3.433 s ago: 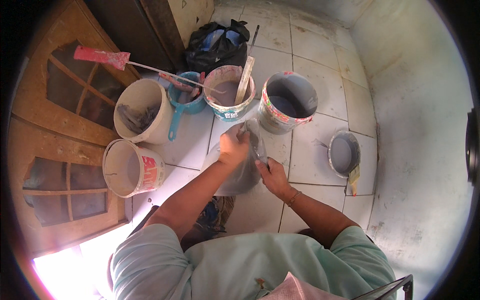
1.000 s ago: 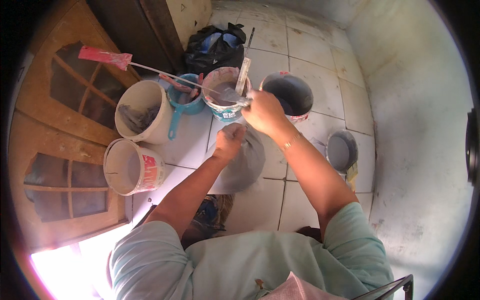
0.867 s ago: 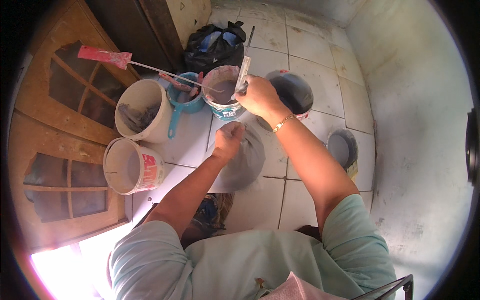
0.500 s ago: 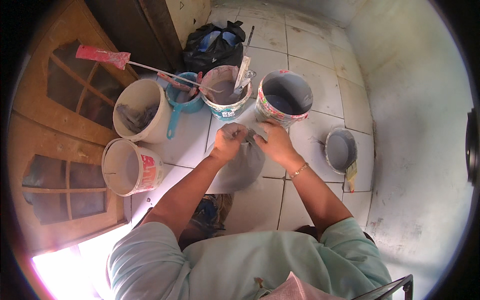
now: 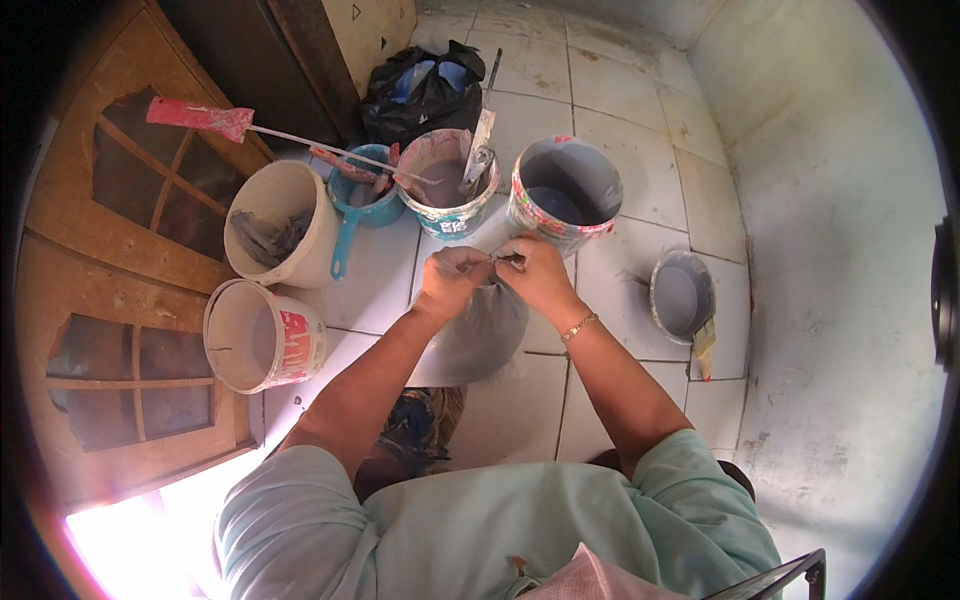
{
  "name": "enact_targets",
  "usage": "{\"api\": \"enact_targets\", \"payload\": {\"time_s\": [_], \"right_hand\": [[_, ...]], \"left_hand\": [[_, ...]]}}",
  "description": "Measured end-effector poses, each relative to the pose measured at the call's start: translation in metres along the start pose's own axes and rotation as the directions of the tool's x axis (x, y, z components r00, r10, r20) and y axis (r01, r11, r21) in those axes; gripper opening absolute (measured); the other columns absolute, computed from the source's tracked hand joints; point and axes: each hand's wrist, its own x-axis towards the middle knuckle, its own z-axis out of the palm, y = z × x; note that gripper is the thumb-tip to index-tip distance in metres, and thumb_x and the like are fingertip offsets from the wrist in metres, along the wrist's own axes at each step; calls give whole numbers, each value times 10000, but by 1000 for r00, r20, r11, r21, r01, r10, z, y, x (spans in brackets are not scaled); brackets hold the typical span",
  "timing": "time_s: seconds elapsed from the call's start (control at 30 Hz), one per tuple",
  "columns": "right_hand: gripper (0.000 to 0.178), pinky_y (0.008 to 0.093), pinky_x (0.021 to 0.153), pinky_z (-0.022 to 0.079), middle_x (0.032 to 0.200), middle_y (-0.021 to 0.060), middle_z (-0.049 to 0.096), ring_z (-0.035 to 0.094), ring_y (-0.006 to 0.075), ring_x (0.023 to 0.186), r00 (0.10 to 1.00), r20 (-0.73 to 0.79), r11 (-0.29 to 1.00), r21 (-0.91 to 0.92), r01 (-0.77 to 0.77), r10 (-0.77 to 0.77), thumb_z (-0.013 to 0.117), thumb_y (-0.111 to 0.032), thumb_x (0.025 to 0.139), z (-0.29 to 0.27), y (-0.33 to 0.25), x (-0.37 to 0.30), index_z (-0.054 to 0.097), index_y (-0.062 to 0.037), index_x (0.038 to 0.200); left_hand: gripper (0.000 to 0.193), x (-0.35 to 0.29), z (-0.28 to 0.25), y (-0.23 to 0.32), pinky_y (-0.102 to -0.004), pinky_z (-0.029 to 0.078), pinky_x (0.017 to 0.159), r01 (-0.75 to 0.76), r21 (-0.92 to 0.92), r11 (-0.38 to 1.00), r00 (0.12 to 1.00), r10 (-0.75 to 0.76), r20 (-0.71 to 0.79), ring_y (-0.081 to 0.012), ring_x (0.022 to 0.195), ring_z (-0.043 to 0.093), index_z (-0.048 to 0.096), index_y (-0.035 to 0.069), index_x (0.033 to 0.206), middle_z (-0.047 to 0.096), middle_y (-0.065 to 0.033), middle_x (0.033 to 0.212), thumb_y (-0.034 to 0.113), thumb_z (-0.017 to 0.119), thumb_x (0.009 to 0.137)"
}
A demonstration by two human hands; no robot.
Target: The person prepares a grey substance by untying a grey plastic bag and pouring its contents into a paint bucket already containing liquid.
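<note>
A filled grey plastic bag (image 5: pixel 480 335) rests on the tiles in front of me, bulging below its gathered neck. My left hand (image 5: pixel 452 278) pinches one side of that neck. From the other side, my right hand (image 5: pixel 533 270) grips the twisted top of the bag, its fingertips almost meeting the left ones. Just beyond my right hand is a tall bucket (image 5: pixel 567 190) with a dark grey inside and a colourful outer wall. A teal-and-white tub (image 5: pixel 455 215) with grey stuff and tools in it stands beyond my left hand.
Left are a cream bucket (image 5: pixel 325 235) with a grey rag, a smaller white tub (image 5: pixel 305 345), and a teal dipper (image 5: pixel 345 245). A red-handled roller (image 5: pixel 200 117) lies across them. A grey paint pot (image 5: pixel 682 298) with a brush (image 5: pixel 704 350) sits right, near the wall (image 5: pixel 830 250). Behind is a black bag (image 5: pixel 420 105).
My right hand has come in toward the left, and its fingers have closed on the bag's neck. The left hand keeps its hold nearly in place.
</note>
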Motion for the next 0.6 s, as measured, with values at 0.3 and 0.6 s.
{"api": "enact_targets", "payload": {"time_s": [0.3, 0.6], "right_hand": [[157, 390, 685, 473, 825, 179, 617, 593, 330, 743, 973, -60, 940, -279, 198, -222, 638, -117, 696, 1, 10, -2, 641, 18, 776], [227, 368, 549, 416, 627, 186, 552, 509, 255, 536, 976, 183, 993, -20, -113, 115, 568, -169, 736, -16, 1, -8, 556, 54, 701]], "left_hand": [[185, 6, -9, 5, -234, 437, 708, 183, -125, 975, 972, -160, 172, -84, 740, 550, 662, -10, 887, 644, -26, 811, 165, 643, 828], [196, 2, -18, 22, -239, 393, 746, 294, -208, 933, 879, -178, 442, -87, 790, 507, 621, 9, 938, 594, 4, 848, 182, 603, 847]]}}
